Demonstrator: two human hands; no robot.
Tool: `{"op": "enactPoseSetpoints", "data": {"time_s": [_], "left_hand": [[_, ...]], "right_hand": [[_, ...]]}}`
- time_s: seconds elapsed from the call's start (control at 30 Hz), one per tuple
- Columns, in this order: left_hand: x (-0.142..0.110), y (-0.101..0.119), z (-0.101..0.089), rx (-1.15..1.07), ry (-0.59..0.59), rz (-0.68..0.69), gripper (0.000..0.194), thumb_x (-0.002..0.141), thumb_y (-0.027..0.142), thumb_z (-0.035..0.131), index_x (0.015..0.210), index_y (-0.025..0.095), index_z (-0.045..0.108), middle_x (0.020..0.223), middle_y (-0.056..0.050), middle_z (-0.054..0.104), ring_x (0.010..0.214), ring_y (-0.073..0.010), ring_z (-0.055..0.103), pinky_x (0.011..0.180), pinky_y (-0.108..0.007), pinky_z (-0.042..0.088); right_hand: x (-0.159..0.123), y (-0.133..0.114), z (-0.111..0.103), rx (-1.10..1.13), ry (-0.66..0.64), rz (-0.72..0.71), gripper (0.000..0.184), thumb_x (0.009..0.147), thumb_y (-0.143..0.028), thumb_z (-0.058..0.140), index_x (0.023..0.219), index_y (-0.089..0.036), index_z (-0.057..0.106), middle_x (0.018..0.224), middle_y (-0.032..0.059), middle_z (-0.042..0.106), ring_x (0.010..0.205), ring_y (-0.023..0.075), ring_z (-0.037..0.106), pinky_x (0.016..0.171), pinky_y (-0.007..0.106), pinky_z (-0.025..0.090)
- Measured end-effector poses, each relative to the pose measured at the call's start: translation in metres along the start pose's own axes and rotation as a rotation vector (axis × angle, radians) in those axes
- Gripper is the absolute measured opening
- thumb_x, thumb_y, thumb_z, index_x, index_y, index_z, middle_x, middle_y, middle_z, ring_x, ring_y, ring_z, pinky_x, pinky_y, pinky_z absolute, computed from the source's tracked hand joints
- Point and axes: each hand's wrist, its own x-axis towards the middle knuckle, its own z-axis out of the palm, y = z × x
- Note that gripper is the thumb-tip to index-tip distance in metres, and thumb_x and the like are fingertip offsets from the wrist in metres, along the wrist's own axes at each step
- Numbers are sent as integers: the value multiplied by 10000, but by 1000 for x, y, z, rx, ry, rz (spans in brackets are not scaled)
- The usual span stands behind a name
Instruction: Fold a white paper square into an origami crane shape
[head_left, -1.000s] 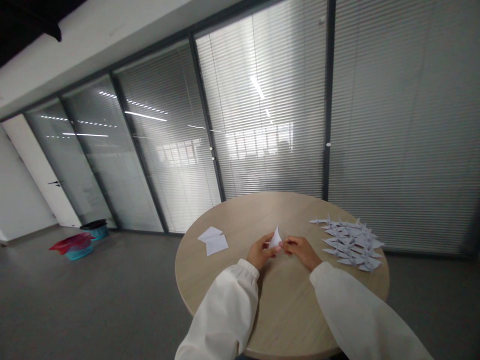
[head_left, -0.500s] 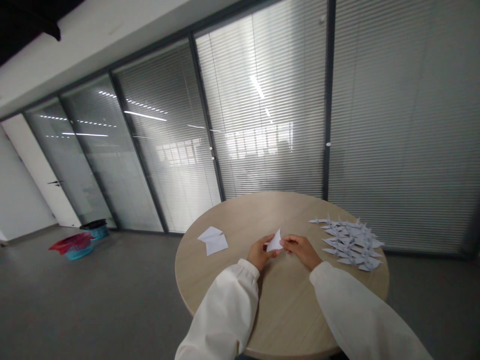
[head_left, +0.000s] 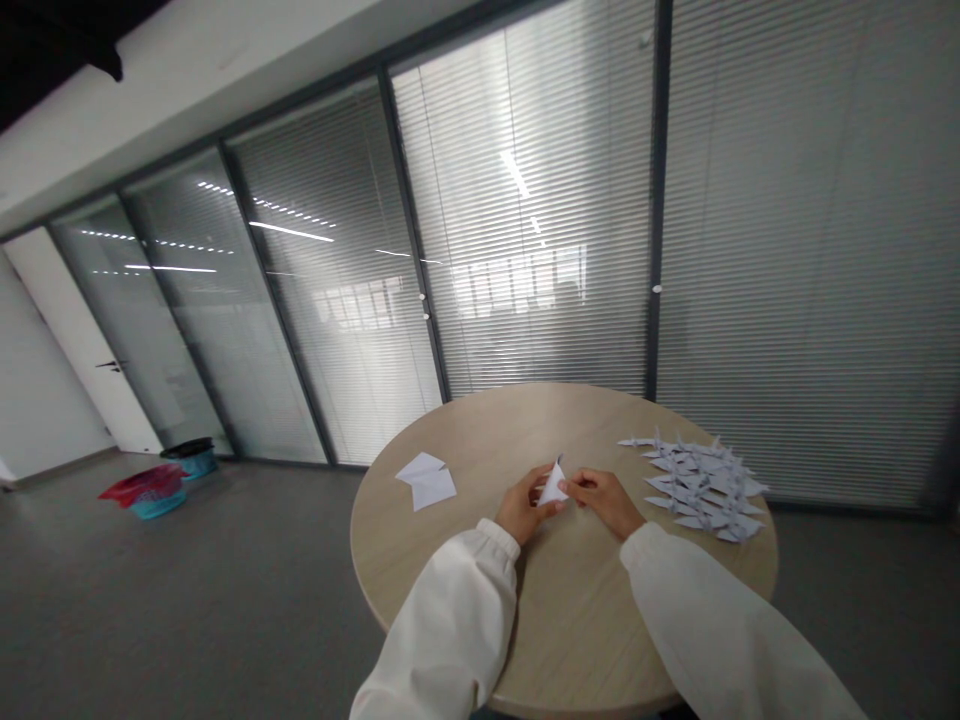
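Observation:
A small folded piece of white paper [head_left: 553,486] is held above the middle of the round table [head_left: 577,620]. My left hand [head_left: 523,505] grips its left and lower side, thumb in front and fingers behind. On the paper's right edge, my right hand [head_left: 600,496] pinches with thumb and fingertips. Off to the left lie a few white paper sheets [head_left: 430,484], flat and overlapping. At the right sits a cluster of several folded paper cranes [head_left: 705,485], packed close together in rows.
Beyond the table stands a glass partition with blinds [head_left: 532,230]. On the floor at far left are a blue basin with a red plastic bag [head_left: 154,490] and another with a black bag [head_left: 193,458]. A white door [head_left: 90,350] is behind them.
The paper between my hands looks narrower, its right part folded over or turned, with the tip shifted slightly left. Both hands stay in nearly the same place.

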Motion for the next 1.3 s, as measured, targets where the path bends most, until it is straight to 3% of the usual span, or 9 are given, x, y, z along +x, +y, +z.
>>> {"op": "enactPoseSetpoints", "data": {"time_s": [0.27, 0.47, 0.6, 0.7, 0.8, 0.87, 1.0, 1.17, 1.3], "left_hand": [[2, 12, 0, -254, 24, -96, 569, 635, 412, 652, 1124, 165, 497, 952, -82, 587, 834, -190, 562, 651, -306, 502], [8, 7, -3, -424, 295, -131, 530, 605, 509, 639, 935, 99, 580, 819, -87, 647, 727, -182, 600, 661, -303, 487], [8, 7, -3, -522, 334, -171, 483, 579, 483, 676, 842, 86, 600, 745, -100, 663, 707, -204, 619, 672, -328, 487], [7, 5, -3, -531, 324, -190, 436, 575, 452, 693, 789, 82, 605, 692, -94, 662, 682, -207, 625, 656, -333, 491], [8, 2, -4, -533, 319, -187, 408, 584, 430, 696, 759, 72, 609, 671, -100, 661, 690, -216, 627, 654, -339, 493], [8, 2, -4, -540, 316, -189, 405, 593, 415, 695, 776, 64, 614, 678, -107, 663, 693, -218, 628, 659, -344, 494], [7, 5, -4, -552, 317, -218, 389, 623, 382, 684, 833, 60, 619, 699, -110, 669, 650, -202, 630, 661, -347, 499], [6, 7, -4, -565, 307, -238, 348, 654, 352, 667, 835, 59, 624, 704, -112, 672, 612, -189, 628, 652, -342, 503], [7, 5, -4, -560, 305, -239, 369, 650, 348, 671, 866, 52, 627, 710, -119, 672, 614, -192, 628, 635, -334, 502]], "right_hand": [[0, 4, 0, 25, 22, -13, 343, 658, -484, 576, 557, -160, 532, 479, -41, 473, 481, 97, 428, 484, 214, 315], [-2, 3, 1, 22, 2, -15, 349, 682, -486, 559, 558, -163, 518, 474, -38, 478, 471, 99, 436, 506, 221, 342], [-3, 4, 1, 17, -29, -5, 325, 707, -464, 542, 586, -163, 520, 489, -31, 475, 480, 103, 446, 505, 219, 364], [-3, 5, 3, 17, 4, -14, 257, 706, -404, 560, 793, -162, 572, 581, -22, 515, 532, 114, 487, 534, 225, 406], [-5, 3, 4, 44, 20, -102, 541, 691, -286, 585, 1199, -220, 410, 857, 17, 551, 710, 136, 548, 643, 257, 460], [-6, 1, 4, 52, -48, -180, 599, 712, -224, 548, 1272, -260, 338, 1053, 54, 495, 894, 162, 533, 702, 272, 472], [-7, 0, 4, -12, -190, -275, 409, 722, -125, 468, 1092, -271, 562, 1173, 60, 425, 1116, 197, 408, 775, 286, 473], [-6, 4, 6, -19, -181, -302, 481, 649, -26, 467, 1025, -290, 608, 1157, 47, 436, 1118, 193, 408, 801, 305, 470], [-6, 6, 6, 10, -198, -288, 377, 644, -107, 584, 980, -271, 628, 1136, 54, 448, 1070, 207, 450, 756, 303, 490]]}}
